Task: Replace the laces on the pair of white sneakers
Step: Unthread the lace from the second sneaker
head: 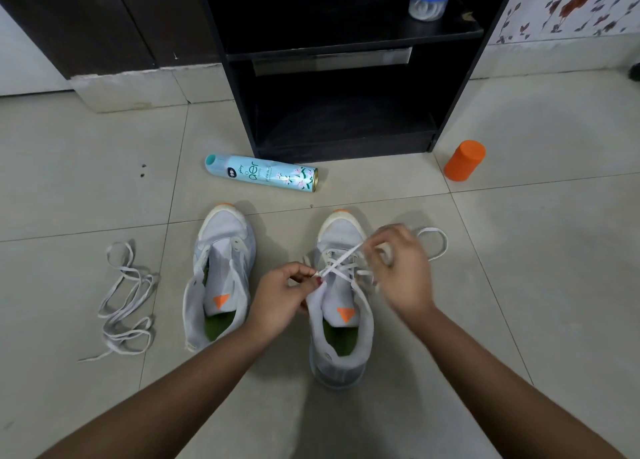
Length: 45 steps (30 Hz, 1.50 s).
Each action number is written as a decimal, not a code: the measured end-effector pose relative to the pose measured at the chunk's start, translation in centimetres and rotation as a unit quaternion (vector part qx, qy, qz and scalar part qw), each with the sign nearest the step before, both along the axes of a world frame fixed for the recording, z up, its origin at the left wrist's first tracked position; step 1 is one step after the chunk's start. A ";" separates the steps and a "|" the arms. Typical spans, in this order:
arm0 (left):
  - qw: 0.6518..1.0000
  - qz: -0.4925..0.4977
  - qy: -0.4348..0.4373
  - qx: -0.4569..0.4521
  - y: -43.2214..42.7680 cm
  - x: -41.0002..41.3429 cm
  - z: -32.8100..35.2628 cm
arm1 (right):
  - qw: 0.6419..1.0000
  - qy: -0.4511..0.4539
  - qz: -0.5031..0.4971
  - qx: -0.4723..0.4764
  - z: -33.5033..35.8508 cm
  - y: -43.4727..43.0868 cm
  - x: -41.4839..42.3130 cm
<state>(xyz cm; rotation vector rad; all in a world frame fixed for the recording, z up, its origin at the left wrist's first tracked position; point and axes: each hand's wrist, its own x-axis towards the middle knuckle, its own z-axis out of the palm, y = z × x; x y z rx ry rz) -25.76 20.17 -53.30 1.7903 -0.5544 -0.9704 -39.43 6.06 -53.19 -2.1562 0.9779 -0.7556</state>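
Pinching a flat white fabric lace (341, 259) w/ both hands: left hand (287, 294) is nipping one end, right hand (398, 268) is gripping the other strand, above the half-laced white mesh sneaker (346, 361) on the tile floor (519, 285). Lace is looking light, limp; prob. best held near its tip.

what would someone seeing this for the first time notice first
The left hand and right hand at centre each hold the white lace crossing the half-laced sneaker. To its left the other sneaker sits with no lace, and a loose lace lies tangled on the tiles further left. Behind them a teal air freshener can lies on its side, with an orange container standing to the right.
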 end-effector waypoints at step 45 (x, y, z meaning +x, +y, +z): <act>0.997 -0.035 -0.063 0.026 0.2 -0.3 -0.2 | 0.985 0.125 0.059 -0.100 0.1 -1.0 -1.2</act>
